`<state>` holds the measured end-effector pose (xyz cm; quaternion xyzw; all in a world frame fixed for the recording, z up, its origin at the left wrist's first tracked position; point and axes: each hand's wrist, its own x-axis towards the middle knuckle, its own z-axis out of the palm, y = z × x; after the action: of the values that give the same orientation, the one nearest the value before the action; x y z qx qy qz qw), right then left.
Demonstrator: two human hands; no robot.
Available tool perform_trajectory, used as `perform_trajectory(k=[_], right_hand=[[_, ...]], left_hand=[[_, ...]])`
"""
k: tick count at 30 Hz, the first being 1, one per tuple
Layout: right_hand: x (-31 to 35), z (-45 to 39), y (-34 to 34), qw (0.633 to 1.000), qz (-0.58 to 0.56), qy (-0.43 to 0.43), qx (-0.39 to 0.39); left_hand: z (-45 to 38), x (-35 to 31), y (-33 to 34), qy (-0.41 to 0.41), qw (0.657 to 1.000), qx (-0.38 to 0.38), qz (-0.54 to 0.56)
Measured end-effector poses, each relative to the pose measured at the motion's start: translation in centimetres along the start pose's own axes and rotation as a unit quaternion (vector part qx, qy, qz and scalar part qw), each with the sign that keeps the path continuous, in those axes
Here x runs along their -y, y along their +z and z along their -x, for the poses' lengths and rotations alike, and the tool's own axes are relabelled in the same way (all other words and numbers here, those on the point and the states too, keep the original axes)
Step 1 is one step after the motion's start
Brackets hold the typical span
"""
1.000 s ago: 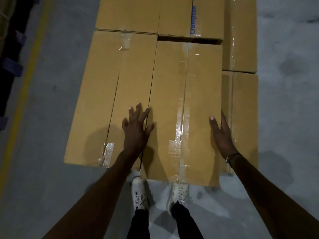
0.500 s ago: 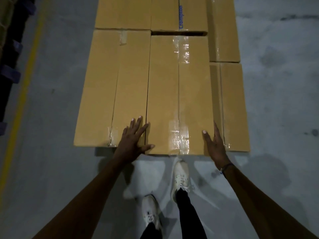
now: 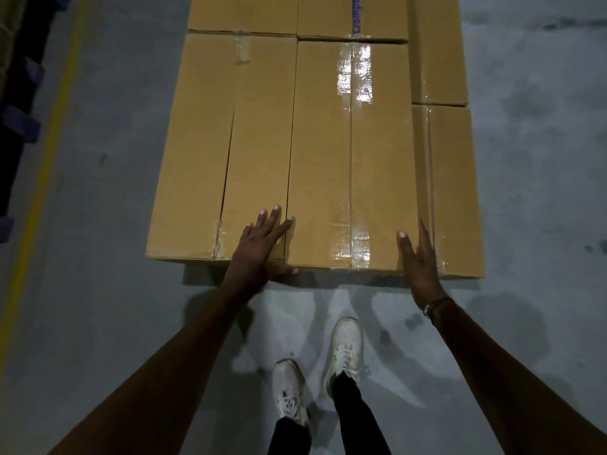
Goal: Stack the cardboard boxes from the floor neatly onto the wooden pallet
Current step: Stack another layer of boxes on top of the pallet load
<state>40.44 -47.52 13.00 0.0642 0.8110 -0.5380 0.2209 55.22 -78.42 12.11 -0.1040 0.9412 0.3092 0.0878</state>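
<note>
— How was the light?
— Dim. Overhead light threw white glare onto the tape point(image 3: 354, 73) of 1 box point(image 3: 351, 152).
— Shadows?
— Several faint ones fanned across the floor point(image 3: 98, 290) around the shoes point(image 3: 345, 349), and a dark band lay under the boxes.
— Sharpness?
— Soft; edges bowed, left corner nearly black.

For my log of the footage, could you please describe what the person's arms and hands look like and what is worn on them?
Both forearms are bare, with no sleeves in view, and both hands are ungloved: the left hand and the right hand. The right wrist carries a thin dark band with a small pale piece on it. Nothing shows on the left wrist.
</note>
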Motion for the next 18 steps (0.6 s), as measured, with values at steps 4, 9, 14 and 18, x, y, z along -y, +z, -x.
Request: perform_trajectory(k=[4,9,14,18], right_hand=[[0.1,-0.4,0.0,1.0,0.009,0.001,-0.001],[-0.1,-0.5,-0.2,1.0,0.019,0.006,0.005],[1.3,-0.3,-1.1,0.999,0.051,0.009,0.014],[4.8,1.0,-2.8,0.999,0.036,-0.007,-0.022]], left_hand=[[0.3,-0.5,0.0,0.009,1.0,-0.027,0.007],[0.2,-0.7,-0.2,-0.012,1.0,-0.007,0.013],[-1.0,-2.1,-3.0,-0.057,0.994,0.095,0.003],[0.1,-5.8,-6.9,-0.088,0.991,0.033,0.095]])
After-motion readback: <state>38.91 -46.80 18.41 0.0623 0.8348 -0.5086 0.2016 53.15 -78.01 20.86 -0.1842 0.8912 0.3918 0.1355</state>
